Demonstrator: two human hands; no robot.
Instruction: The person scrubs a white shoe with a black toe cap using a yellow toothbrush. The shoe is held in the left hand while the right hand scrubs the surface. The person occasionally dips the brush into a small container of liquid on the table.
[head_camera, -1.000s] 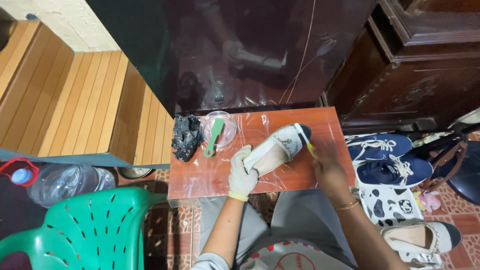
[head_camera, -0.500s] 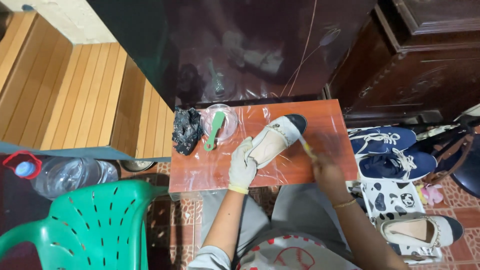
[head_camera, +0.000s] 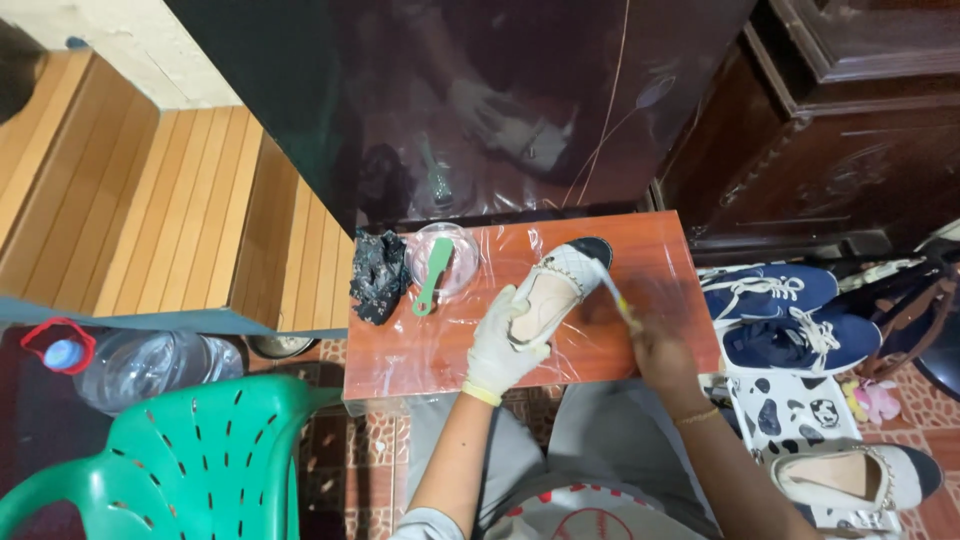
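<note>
The work looks to be in the middle of cleaning one shoe, with more footwear waiting. The left hand (head_camera: 503, 340), in a pale glove, grips the heel end of a cream flat shoe with a dark toe cap (head_camera: 553, 287), holding it tilted over the reddish table (head_camera: 400, 360), which is covered in clear plastic film. The right hand (head_camera: 660, 352) is clenched around a thin yellowish brush (head_camera: 618, 297) whose tip touches the side of the shoe near the toe. How clean the shoe already is cannot be judged, since that spot is slightly blurred. A matching cream shoe (head_camera: 855, 478) lies on the tiled floor to the right, near two navy laced sneakers (head_camera: 785, 310), and these seem not yet handled. On the table's far left sits a small clear bowl (head_camera: 455, 245); a green-handled brush (head_camera: 432, 281) rests across its rim, and whether the bowl holds liquid cannot be told. A crumpled dark cloth (head_camera: 377, 275) lies just beside it. Off the table to the left stand a green plastic chair (head_camera: 190, 450) and a large water bottle (head_camera: 130, 365).
</note>
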